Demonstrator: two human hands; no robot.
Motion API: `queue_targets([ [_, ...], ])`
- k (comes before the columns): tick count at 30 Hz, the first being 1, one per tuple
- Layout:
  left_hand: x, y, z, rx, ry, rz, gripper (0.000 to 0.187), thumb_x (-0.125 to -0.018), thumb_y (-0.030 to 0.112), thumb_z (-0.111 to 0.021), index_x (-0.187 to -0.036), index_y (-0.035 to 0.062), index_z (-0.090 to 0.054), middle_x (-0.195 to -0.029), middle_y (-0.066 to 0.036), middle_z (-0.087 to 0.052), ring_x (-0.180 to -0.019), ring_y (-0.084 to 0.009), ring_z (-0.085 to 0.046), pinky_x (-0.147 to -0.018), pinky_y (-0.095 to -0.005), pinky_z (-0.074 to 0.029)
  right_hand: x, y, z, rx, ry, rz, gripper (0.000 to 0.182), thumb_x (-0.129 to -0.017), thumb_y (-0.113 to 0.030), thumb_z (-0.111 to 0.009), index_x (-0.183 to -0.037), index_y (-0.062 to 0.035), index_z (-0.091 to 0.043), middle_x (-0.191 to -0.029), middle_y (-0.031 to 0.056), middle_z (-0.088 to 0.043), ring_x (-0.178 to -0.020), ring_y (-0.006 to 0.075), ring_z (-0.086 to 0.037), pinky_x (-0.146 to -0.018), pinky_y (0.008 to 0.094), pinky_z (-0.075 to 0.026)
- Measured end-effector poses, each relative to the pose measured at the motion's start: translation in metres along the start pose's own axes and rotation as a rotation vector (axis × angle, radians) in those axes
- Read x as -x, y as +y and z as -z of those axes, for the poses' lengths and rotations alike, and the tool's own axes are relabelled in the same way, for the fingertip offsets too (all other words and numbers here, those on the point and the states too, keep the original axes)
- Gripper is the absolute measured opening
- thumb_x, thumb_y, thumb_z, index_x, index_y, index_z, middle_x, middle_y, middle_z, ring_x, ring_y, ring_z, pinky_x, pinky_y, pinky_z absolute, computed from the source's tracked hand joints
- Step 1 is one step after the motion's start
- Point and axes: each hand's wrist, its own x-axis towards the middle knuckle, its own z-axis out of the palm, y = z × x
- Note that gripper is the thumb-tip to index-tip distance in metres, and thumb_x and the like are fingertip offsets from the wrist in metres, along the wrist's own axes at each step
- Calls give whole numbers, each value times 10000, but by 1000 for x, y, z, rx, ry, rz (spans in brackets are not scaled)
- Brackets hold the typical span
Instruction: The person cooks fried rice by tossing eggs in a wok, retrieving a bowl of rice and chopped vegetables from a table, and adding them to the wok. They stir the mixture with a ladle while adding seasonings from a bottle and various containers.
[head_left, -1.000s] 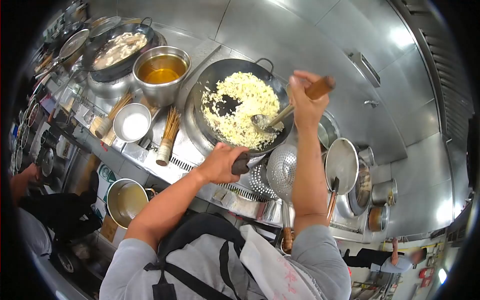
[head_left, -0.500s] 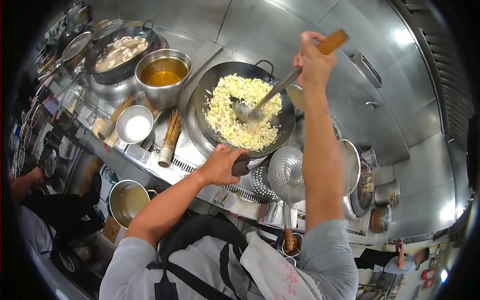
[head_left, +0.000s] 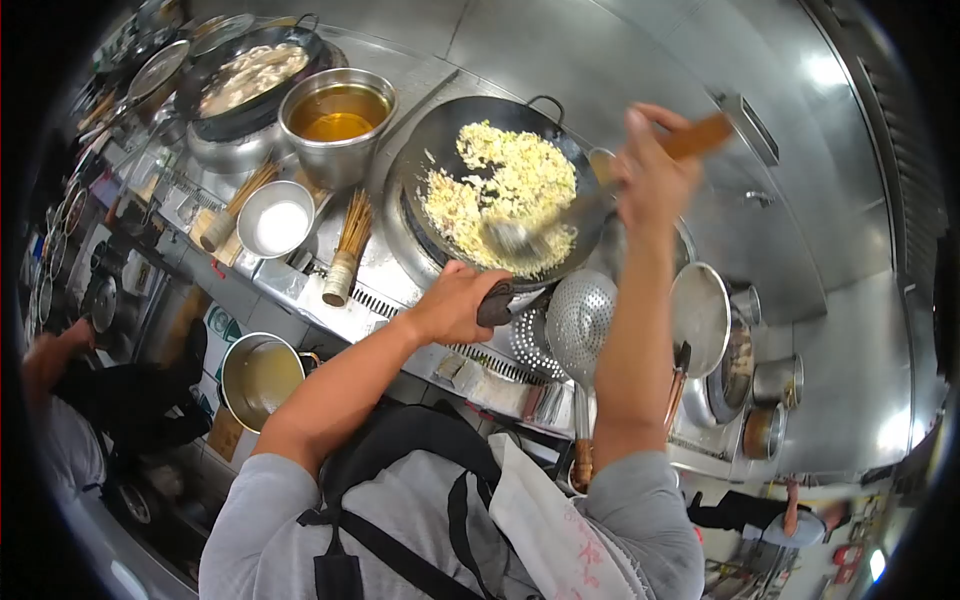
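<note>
The wok (head_left: 500, 190) of fried rice (head_left: 510, 190) on the burner is gripped by the left hand (head_left: 455, 300) at its mostly hidden near handle, while the blurred ladle (head_left: 560, 215) is clasped by the right hand (head_left: 655, 170).

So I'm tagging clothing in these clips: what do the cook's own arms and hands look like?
Both forearms are bare, as are the left hand and right hand: no gloves, watch or rings visible. Grey sleeves end near the elbows, and dark apron straps cross the grey top.

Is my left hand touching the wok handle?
Touching. The head view shows the left hand wrapped around the dark wok handle.
</note>
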Motion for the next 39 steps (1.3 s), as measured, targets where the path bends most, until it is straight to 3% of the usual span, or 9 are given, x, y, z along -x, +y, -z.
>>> queue_targets([
  [3,0,6,5,-30,-44,42,783,-586,205,-751,-1299,104,-444,-1058,-131,-631,-991,-301,-572,-967,-382,-317,-8,-2,-7,-60,189,49,168,-842,-59,-683,-958,17,-587,-606,19,-520,-454,82,-442,-429,243,-371],
  [15,-3,1,3,2,-26,-14,816,-568,219,-766,-1306,98,-441,-1021,-128,-631,-976,-309,-575,-953,-387,-322,2,23,35,288,-126,353,165,-842,-30,-667,-988,-3,-595,-680,37,-575,-489,83,-496,-447,240,-398],
  [17,4,4,-1,-9,-40,-4,804,-571,221,-761,-1300,96,-444,-1027,-128,-631,-981,-307,-574,-953,-386,-320,-33,27,70,239,-4,149,123,-843,-64,-678,-938,-13,-619,-723,36,-591,-545,109,-535,-519,263,-458],
  [19,-1,2,7,-48,-9,6,793,-575,223,-756,-1294,95,-448,-1033,-127,-632,-987,-306,-573,-954,-385,-319,-80,0,95,34,323,246,136,-839,-61,-675,-945,-33,-595,-683,36,-565,-488,118,-513,-474,261,-437],
  [22,0,1,0,-48,-9,21,779,-580,226,-746,-1289,94,-452,-1040,-142,-630,-996,-309,-567,-956,-387,-315,-64,-19,96,-128,408,411,137,-849,-7,-623,-962,-18,-546,-559,29,-501,-405,122,-459,-425,282,-438],
  [24,-1,1,0,-46,-13,8,780,-582,226,-746,-1292,95,-451,-1041,-147,-628,-995,-310,-566,-954,-390,-317,-34,63,72,10,369,309,159,-855,-18,-619,-990,-21,-534,-537,12,-438,-380,109,-384,-414,284,-403],
  [28,2,4,6,-75,-37,8,773,-590,226,-742,-1293,94,-450,-1051,-149,-623,-988,-310,-566,-944,-395,-319,-50,-1,10,-38,28,-87,126,-853,-35,-636,-938,-22,-544,-535,3,-404,-402,106,-375,-425,291,-382],
  [34,1,3,-1,-15,-19,24,791,-579,225,-756,-1296,94,-448,-1053,-149,-620,-1011,-321,-558,-961,-389,-315,-33,23,-13,-148,280,347,161,-841,-51,-675,-948,-6,-563,-561,18,-453,-416,104,-398,-425,290,-373],
  [39,9,4,-3,-58,-26,-15,775,-596,222,-753,-1294,97,-441,-1041,-107,-632,-1004,-291,-572,-941,-384,-321,-10,-1,-19,28,-66,-57,154,-820,-46,-711,-922,-4,-603,-561,-15,-459,-414,81,-387,-415,274,-359],
])
